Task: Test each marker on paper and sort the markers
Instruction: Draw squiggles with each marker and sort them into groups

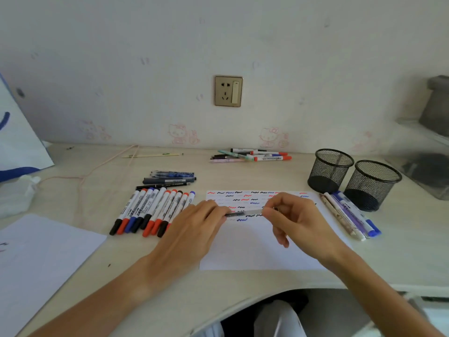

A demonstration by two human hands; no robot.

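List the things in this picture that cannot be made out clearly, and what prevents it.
- Pen held between both hands, head view: its ends are hidden by the fingers of the left hand and right hand; cap on or off cannot be told.
- Labels on the marker row: too small to read.
- Grey object at the right edge: cut off and blurred.
- Insides of the mesh cups: too dark to see.

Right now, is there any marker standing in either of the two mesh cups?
No, both mesh cups show only dark bare bottoms, and the nearest markers lie flat on the desk beside them.
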